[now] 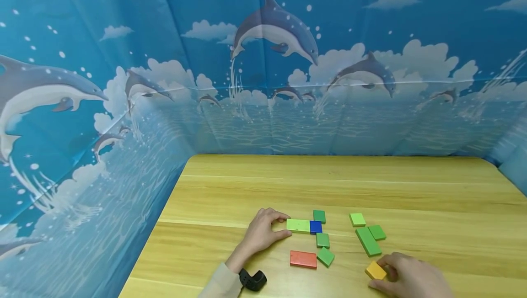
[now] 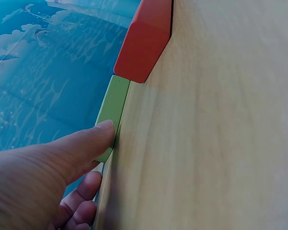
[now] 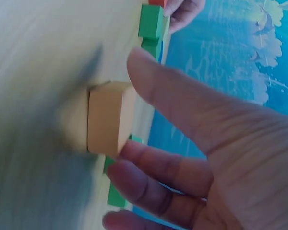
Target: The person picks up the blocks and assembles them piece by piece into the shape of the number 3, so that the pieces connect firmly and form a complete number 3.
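My left hand [image 1: 262, 231] pinches the left end of a flat light green block [image 1: 298, 226], thumb on its near side and fingers on the far side. That block's right end meets a small blue block [image 1: 315, 227]. In the left wrist view the thumb presses the light green block [image 2: 114, 98], and a red block [image 2: 146, 40] shows beyond it. At the right, my right hand [image 1: 413, 277] holds a yellow-orange block [image 1: 375, 270] between thumb and fingers. In the right wrist view the block [image 3: 104, 120] sits at the thumb tip and index finger, turned at an angle.
Green blocks [image 1: 319, 216] [image 1: 323, 240] lie above and below the blue one. A tilted green block [image 1: 325, 257] sits beside the red block [image 1: 303, 259]. Ahead of my right hand are a long green block [image 1: 368, 242] and two small ones. A dolphin-print sheet [image 1: 271, 119] backs the wooden table [image 1: 337, 174].
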Motion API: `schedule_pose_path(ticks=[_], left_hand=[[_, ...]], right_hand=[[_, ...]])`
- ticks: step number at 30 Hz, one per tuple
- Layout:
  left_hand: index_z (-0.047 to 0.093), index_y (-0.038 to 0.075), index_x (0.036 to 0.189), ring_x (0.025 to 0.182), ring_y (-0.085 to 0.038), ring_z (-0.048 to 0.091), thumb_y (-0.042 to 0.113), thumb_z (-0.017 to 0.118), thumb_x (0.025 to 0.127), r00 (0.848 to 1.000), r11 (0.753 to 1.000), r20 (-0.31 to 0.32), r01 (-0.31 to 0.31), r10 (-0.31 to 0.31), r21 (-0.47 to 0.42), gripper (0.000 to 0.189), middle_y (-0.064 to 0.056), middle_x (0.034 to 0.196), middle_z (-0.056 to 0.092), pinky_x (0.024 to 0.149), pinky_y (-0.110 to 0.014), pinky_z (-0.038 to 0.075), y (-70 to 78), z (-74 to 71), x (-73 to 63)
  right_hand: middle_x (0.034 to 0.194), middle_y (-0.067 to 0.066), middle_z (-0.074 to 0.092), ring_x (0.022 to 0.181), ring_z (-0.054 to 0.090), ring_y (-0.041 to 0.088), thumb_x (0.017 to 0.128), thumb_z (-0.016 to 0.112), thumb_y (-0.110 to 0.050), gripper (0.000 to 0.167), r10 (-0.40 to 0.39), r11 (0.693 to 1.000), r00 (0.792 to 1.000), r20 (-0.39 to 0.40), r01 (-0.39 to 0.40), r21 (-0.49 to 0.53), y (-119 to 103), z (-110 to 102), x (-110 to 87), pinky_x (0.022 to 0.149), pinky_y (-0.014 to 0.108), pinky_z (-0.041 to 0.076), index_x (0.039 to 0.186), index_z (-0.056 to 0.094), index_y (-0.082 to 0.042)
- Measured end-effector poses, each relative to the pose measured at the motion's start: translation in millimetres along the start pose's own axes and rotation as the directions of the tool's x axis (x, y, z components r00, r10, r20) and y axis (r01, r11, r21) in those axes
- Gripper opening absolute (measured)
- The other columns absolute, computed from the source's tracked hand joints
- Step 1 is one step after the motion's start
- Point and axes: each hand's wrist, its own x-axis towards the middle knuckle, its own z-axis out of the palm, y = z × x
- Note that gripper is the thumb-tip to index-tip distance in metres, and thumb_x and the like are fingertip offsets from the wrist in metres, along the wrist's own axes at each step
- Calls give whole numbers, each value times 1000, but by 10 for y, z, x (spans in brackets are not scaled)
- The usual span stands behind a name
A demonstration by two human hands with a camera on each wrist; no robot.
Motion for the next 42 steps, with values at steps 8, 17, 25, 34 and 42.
schedule_pose_path(ticks=[8,17,25,34,42], left_hand=[[70,23,110,86,-7,45,41,77,78,1000,1000,4,6,-6,-7,37,13,92,56,72,-23,38,2,0,0],[70,23,110,84,-7,45,42,76,78,1000,1000,6,3,-3,-3,38,13,93,57,71,-22,38,-4,-13,6],[70,24,110,84,-6,44,41,76,78,1000,1000,1,-9,9,0,37,13,92,56,71,-22,38,-2,-10,2],[70,24,110,83,-6,44,43,76,78,1000,1000,2,-9,9,2,37,14,91,55,69,-22,37,-14,3,-1],[70,25,110,83,-6,44,44,75,79,1000,1000,7,-4,4,-2,37,14,92,55,70,-22,38,-22,-7,-3]], right_hand=[[65,-9,44,56,41,8,65,80,-53,45,-49,999,995,-84,48,-15,-96,63,-3,53,31,35,91,69,-18],[63,-12,42,55,38,4,66,80,-51,38,-98,995,994,-42,97,-30,-356,136,22,52,26,32,90,70,-24],[67,-19,43,56,37,0,75,73,-50,38,-386,922,922,14,385,37,-511,179,62,49,25,31,92,72,-17],[86,-9,67,79,61,8,77,62,-65,55,-497,867,862,97,498,18,-812,255,80,64,35,49,95,73,-14],[88,-12,67,79,61,6,75,63,-67,55,-596,800,796,107,600,-3,-1068,341,110,64,33,48,97,73,-18]])
